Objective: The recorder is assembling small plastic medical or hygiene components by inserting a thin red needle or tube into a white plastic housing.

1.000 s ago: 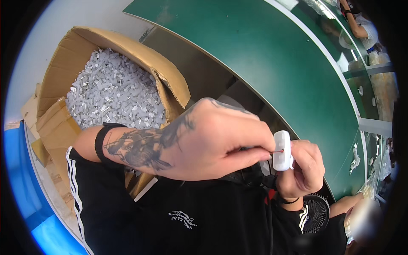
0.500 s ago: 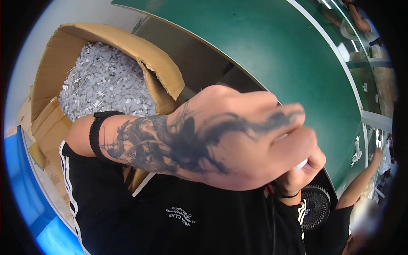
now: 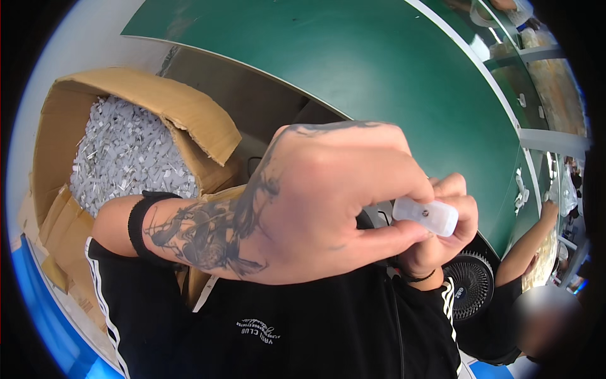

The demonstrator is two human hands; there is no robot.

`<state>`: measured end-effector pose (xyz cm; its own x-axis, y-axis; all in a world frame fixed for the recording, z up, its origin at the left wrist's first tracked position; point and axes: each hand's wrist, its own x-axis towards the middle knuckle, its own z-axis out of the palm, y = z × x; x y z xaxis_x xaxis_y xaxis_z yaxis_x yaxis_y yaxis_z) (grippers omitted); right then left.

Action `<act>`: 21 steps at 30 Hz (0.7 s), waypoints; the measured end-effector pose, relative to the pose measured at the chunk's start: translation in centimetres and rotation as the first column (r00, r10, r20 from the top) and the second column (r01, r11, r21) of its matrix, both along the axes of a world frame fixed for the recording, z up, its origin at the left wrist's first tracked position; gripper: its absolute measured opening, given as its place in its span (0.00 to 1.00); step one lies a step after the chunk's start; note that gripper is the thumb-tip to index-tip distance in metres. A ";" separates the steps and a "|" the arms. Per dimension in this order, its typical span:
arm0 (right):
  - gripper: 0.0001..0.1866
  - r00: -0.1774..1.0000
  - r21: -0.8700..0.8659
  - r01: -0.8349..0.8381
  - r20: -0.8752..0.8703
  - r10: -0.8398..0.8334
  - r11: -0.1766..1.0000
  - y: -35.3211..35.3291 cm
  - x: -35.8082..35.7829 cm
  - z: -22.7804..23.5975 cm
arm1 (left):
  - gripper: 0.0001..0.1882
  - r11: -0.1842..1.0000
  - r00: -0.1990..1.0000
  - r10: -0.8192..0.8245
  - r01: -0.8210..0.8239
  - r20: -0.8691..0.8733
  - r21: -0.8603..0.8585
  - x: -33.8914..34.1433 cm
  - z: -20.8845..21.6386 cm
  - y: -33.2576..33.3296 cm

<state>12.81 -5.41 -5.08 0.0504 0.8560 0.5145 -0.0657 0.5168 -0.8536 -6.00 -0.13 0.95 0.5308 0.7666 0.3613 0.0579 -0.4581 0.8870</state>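
A small translucent white plastic piece, oblong with a dark round spot in its face, is held up in front of my chest. The thumb and forefinger of my tattooed left hand pinch its left end. Behind and at its right end, my right hand has its fingers curled round it. My left hand covers much of my right palm. A black band circles my left wrist.
At the left stands an open cardboard box full of small whitish plastic parts. A green-topped table stretches across the far side. A black fan is at the lower right, near another person's arm.
My left hand has turned, bringing the plastic piece and its dark spot into sight. The box and table have shifted left and the box lower in the view.
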 end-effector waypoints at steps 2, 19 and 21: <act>0.09 0.999 0.085 0.036 -0.010 -0.035 0.996 0.2 0.2 -0.2 | 0.14 1.000 0.999 0.001 0.000 0.041 -0.019 0.4 0.0 0.0; 0.10 0.952 -0.170 -0.186 -0.277 0.134 0.968 0.7 -0.7 1.8 | 0.20 0.996 0.997 -0.041 0.035 -0.067 -0.087 -1.7 1.9 0.7; 0.12 0.959 -0.237 -0.067 -0.285 -0.003 0.969 1.7 -0.2 2.5 | 0.23 0.991 0.990 -0.096 0.104 -0.101 0.084 -5.3 2.8 3.0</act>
